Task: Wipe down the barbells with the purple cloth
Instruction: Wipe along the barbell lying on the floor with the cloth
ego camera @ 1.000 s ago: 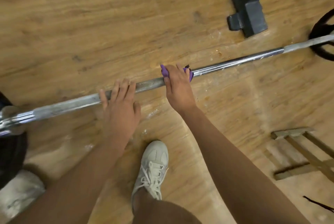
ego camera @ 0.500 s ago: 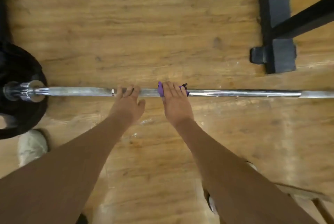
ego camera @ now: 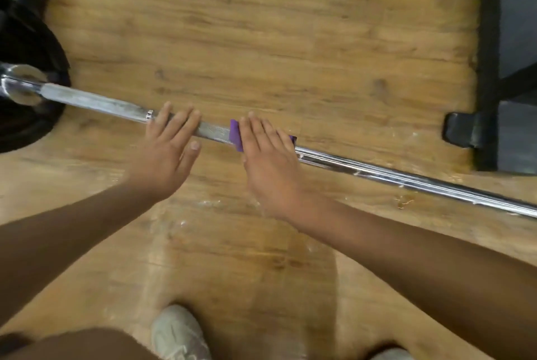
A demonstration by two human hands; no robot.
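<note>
A long steel barbell lies on the wooden floor, running from upper left down to the right. The purple cloth is wrapped over the bar near its middle. My right hand lies flat on the cloth and presses it against the bar, fingers straight and reaching past the bar. My left hand rests on the knurled part just left of the cloth, fingers straight, thumb spread to the side. Most of the cloth is hidden under my right hand.
A black weight plate sits on the bar's left end beside its chrome sleeve. A black rack upright and foot stand at the right. My pale shoe is at the bottom, on chalk-marked floor.
The view has swung, so the bar now slopes down to the right. Both hands stay on the bar, and my right hand's fingers now lie flatter over the cloth.
</note>
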